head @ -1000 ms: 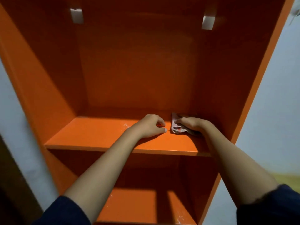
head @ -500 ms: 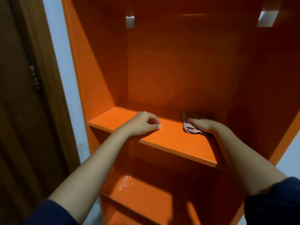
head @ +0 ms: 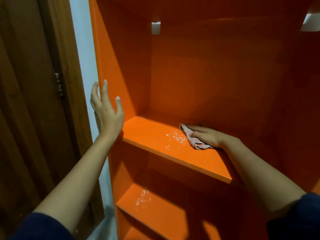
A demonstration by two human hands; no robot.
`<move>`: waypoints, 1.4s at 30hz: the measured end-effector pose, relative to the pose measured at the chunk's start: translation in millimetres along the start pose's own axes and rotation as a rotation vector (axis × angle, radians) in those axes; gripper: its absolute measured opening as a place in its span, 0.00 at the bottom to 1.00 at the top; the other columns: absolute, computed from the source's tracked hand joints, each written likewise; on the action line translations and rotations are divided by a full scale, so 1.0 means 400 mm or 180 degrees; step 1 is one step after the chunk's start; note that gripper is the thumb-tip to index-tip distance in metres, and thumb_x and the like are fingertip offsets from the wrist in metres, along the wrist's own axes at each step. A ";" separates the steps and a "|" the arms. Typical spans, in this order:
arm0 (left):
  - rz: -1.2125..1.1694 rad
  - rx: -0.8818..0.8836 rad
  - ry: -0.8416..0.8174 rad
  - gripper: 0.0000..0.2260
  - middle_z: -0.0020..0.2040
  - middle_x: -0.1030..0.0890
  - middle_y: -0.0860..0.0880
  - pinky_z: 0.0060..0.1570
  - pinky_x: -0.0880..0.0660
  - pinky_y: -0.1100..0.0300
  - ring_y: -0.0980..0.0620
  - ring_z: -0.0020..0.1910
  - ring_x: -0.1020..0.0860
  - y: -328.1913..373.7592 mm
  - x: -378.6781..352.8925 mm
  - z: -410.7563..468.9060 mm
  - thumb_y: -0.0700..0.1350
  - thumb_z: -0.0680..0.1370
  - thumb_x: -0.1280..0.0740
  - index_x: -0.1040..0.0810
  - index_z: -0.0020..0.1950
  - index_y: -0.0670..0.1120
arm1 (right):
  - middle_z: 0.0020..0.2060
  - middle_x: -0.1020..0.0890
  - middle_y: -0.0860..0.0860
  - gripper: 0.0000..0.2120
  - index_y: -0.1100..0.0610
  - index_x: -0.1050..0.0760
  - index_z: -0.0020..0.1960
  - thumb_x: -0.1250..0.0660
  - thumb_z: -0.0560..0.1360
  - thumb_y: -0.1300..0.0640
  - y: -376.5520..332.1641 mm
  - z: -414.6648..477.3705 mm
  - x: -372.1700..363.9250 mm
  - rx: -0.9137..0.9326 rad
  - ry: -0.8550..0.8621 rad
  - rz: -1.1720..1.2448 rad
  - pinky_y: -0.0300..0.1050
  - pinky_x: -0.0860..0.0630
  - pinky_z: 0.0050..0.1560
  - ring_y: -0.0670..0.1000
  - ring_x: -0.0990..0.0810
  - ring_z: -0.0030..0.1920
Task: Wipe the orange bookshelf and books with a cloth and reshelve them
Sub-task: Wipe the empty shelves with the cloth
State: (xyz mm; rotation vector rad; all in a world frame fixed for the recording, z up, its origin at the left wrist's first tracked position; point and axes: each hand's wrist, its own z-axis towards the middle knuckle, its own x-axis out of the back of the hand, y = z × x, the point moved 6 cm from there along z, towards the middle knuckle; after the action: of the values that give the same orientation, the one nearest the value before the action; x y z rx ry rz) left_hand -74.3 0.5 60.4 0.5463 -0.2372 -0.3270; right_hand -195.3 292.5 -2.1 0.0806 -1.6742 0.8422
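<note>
In the head view, the orange bookshelf (head: 207, 75) is filling most of the frame, seen from above and slightly from its left. All places below are being given relative to this bookshelf.

The right hand (head: 206, 136) is reaching into the bookshelf and lying palm down on the cloth (head: 196, 143). Its fingers are stretched out over the fabric and pressing it, not curling round it. The cloth, pale with reddish stripes, is lying bunched on the upper shelf board (head: 152, 130), near the bookshelf's back panel and towards its right half. White specks (head: 174, 138) are showing on the board just beside the cloth, on the side nearer the bookshelf's left wall.

The left hand (head: 105, 111) is being held up in front of the bookshelf's left side panel, released, with fingers spread and gripping nothing. Whether its fingertips are touching the panel's front edge cannot be told.

A lower shelf board (head: 166, 208) is showing beneath the upper one, carrying its own patch of white specks. A white bracket (head: 155, 28) is sitting high on the bookshelf's back panel, and a second is showing at the bookshelf's upper right.

Outside the bookshelf's left wall, a strip of pale wall (head: 83, 49) is running down, and beyond it a brown wooden door (head: 27, 110) with a metal hinge (head: 58, 84) is standing. Dark blue sleeves (head: 39, 227) are covering both upper forearms.
</note>
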 end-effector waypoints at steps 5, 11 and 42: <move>-0.0681 0.0071 -0.0328 0.23 0.74 0.39 0.44 0.60 0.32 0.57 0.48 0.66 0.31 -0.057 -0.028 0.066 0.49 0.83 0.49 0.53 0.77 0.52 | 0.73 0.36 0.50 0.23 0.27 0.44 0.69 0.46 0.74 0.38 -0.026 0.019 -0.021 -0.0268 0.0100 -0.0460 0.51 0.38 0.67 0.56 0.36 0.70; -0.0692 -0.0176 -0.0262 0.23 0.29 0.37 0.52 0.23 0.40 0.70 0.56 0.25 0.39 -0.104 -0.036 0.081 0.47 0.84 0.50 0.51 0.77 0.48 | 0.74 0.42 0.52 0.22 0.30 0.48 0.71 0.48 0.79 0.41 -0.089 0.051 -0.061 -0.0427 0.0220 -0.0917 0.59 0.43 0.70 0.60 0.42 0.72; -0.0399 -0.0521 -0.0277 0.23 0.27 0.40 0.58 0.21 0.41 0.69 0.59 0.25 0.32 -0.146 -0.049 0.082 0.57 0.81 0.55 0.55 0.74 0.52 | 0.74 0.40 0.49 0.21 0.23 0.42 0.60 0.44 0.68 0.37 -0.253 0.390 -0.114 0.0292 -0.0179 0.0100 0.59 0.46 0.73 0.54 0.42 0.73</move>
State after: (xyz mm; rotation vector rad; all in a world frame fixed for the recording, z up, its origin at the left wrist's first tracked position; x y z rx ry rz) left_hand -116.5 -54.8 53.2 0.3865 -0.2584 -0.4882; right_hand -262.2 113.4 0.6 0.1425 -1.6927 0.9480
